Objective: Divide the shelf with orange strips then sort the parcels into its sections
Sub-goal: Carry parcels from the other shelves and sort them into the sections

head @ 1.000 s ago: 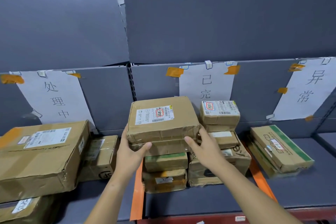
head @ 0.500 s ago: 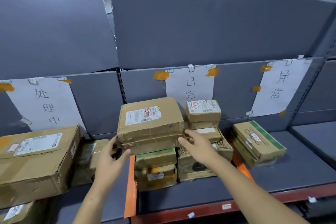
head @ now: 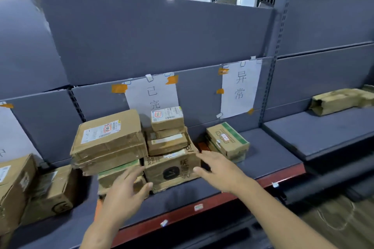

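Observation:
A flat brown parcel with a white label (head: 109, 137) lies on top of the left stack in the middle section of the grey shelf (head: 263, 159). Beside it stands a second stack topped by a small labelled box (head: 167, 117), resting on a larger box with a black logo (head: 172, 170). My left hand (head: 123, 194) hovers in front of the stacks, fingers spread, holding nothing. My right hand (head: 218, 170) is open too, just right of the logo box. An orange strip (head: 98, 204) peeks out left of my left wrist. A green-striped parcel (head: 227, 139) lies in the right section.
Paper signs (head: 238, 87) are taped to the back panel above each section. Large brown boxes (head: 50, 190) fill the left section. A crumpled brown parcel (head: 342, 100) lies on the neighbouring shelf at the far right. The shelf's red front edge (head: 202, 202) runs below my hands.
Both hands have let go of the flat parcel and drawn back towards me. The view has swung to the right, showing the neighbouring shelf.

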### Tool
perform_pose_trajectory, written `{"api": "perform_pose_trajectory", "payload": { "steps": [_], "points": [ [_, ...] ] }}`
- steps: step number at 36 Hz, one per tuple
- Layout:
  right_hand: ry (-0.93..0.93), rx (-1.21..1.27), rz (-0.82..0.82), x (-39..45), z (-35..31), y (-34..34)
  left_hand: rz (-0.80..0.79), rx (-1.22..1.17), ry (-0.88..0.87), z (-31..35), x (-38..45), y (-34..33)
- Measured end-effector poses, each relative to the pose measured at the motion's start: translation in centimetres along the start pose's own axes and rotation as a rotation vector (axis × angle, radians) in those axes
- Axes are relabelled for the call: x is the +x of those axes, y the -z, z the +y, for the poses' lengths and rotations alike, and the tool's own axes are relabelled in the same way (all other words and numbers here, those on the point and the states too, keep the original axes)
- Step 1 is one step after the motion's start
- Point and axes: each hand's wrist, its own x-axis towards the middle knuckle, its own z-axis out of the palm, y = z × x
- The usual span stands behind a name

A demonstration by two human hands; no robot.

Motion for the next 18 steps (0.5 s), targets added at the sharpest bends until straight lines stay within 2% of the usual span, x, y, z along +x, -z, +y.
{"api": "perform_pose_trajectory", "payload": {
  "steps": [12,18],
  "points": [
    [-0.23,-0.098,0.125,-13.5,10.6,6.0,-0.209,0.009,-0.345,14.8,1.0,-9.1],
    [-0.375,-0.093,0.181,-20.3,14.9,8.3,-0.224,-0.008,-0.453,21.6,-0.2,-14.0]
  ]
}}
